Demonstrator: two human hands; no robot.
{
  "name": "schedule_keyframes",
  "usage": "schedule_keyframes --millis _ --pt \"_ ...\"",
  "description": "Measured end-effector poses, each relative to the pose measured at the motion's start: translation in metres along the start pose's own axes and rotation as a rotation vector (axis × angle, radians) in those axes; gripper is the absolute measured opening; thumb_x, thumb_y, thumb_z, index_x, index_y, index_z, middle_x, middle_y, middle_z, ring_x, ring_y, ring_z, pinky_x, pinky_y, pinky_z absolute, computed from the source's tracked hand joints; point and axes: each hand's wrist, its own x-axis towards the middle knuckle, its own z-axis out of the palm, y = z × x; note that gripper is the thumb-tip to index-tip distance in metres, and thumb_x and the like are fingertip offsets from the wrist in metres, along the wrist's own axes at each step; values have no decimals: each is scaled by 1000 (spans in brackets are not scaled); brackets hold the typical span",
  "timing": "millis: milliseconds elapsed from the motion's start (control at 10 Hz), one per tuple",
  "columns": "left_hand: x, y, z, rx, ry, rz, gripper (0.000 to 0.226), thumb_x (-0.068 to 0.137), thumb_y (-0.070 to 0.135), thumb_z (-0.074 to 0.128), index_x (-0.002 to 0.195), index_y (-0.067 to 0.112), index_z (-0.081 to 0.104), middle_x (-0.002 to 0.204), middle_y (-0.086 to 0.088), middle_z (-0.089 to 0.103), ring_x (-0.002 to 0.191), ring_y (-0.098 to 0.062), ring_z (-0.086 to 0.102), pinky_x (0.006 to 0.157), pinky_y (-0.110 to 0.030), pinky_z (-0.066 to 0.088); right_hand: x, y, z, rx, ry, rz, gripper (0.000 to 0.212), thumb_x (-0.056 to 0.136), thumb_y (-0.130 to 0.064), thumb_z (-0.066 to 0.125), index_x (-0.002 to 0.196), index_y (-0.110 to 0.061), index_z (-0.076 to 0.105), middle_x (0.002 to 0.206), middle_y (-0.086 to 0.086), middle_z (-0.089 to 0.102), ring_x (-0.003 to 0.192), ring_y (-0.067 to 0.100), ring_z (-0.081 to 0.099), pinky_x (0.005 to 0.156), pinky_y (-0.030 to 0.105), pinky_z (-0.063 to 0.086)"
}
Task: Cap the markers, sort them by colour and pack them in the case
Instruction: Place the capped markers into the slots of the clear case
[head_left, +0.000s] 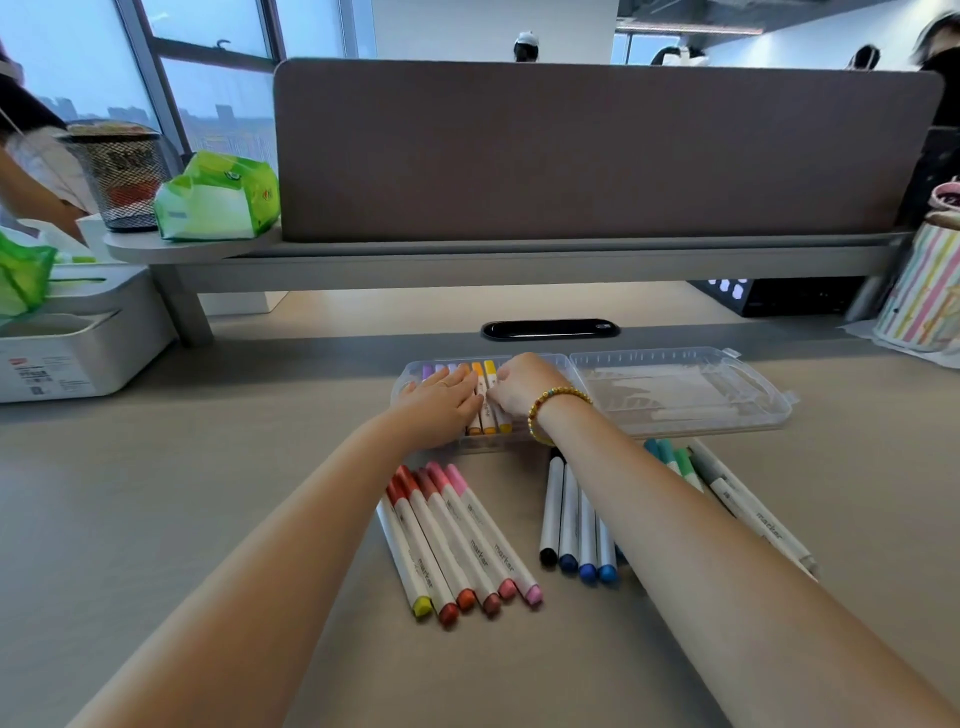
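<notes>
Both hands meet over the left tray of the clear plastic hinged marker case (597, 395), which lies open on the grey-beige worktop (208, 493). The left hand (441, 402) lies flat with straight fingers pressed on the markers already packed there. The right hand (522, 384), wearing a yellow beaded bracelet (553, 408), has its fingers curled down onto the row of orange and yellow capped markers (485, 400); whether it pinches one I cannot tell. Purple caps show at the tray's far left end. The case's lid half lies open flat to the right, holding nothing.

Nearer the person, between the forearms, a fan of white-barrelled red, pink and yellow-green markers (462, 540) lies just in front of the case. Beside it is a group of black and blue markers (576, 519), partly under the right forearm, and beyond that arm a group of teal, green and grey markers (727, 488).

Open worktop spreads to the left and toward the near edge. Behind the case are a black oval cable slot (550, 330) and a grey raised shelf (467, 254) backed by a brown divider panel (597, 150)
</notes>
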Motion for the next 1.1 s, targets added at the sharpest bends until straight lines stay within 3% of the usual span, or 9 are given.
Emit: schedule_keyframes --millis 100,200,400,500,600,700,800,900,1100 --pt "-2 -1 -1 -41 0 -22 51 101 27 27 149 10 18 158 -7 10 145 -25 5 117 -50 11 -7 9 4 -115 27 -134 24 99 -21 39 94 -10 59 88 8 58 88 24 57 68 29 45" --pt "-2 1 1 50 1 -5 52 101 24 31 149 10 17 158 -9 6 145 -28 2 116 -51 14 -15 17 3 -254 63 -248 29 101 -19 34 114 -12 59 114 11 54 110 28 48 90 38 45" --pt "0 2 -1 -51 -26 -52 51 102 30 21 150 15 12 158 -6 2 146 -25 0 116 -51 11 -16 25 2 -345 20 -282 35 102 -25 31 133 -21 47 140 3 44 126 29 35 101 43 34" --pt "-2 3 -3 -94 -30 -56 50 102 32 24 149 16 19 158 -4 10 145 -24 5 117 -50 8 -16 15 -3 -524 11 -264 32 97 -20 42 129 -24 49 135 5 47 128 30 33 103 48 29" --pt "-10 8 -11 -237 -10 -95 42 102 22 29 140 7 38 147 -12 35 138 -29 29 113 -44 25 -23 9 -6 -533 -13 -225 26 98 -23 40 120 -22 53 127 7 53 126 30 36 103 47 27" --pt "-29 0 -22 -246 242 -111 35 100 23 33 125 7 52 125 -13 55 114 -29 51 94 -36 41 -39 15 -8 -371 47 -198 30 97 -29 38 118 -18 55 127 9 52 123 30 38 100 44 29" --pt "-60 -11 -29 -145 424 -238 25 96 23 38 108 7 54 104 -9 56 90 -26 52 78 -35 44 -62 10 -13 -244 169 -177 34 97 -27 39 128 -19 52 131 10 48 124 30 37 98 41 34" --pt "-87 -13 -27 -74 306 -338 28 94 28 40 106 6 52 95 -10 57 82 -25 51 72 -33 43 -89 -10 -14 -118 131 -211 28 97 -24 43 120 -16 58 124 9 52 120 27 40 98 40 39" --pt "-118 -18 -20 11 77 -393 41 94 40 43 112 5 56 104 -10 60 97 -26 55 83 -33 44 -120 -37 -1 -155 -24 -269 28 92 -24 52 116 -14 62 120 8 57 117 26 45 99 39 43"
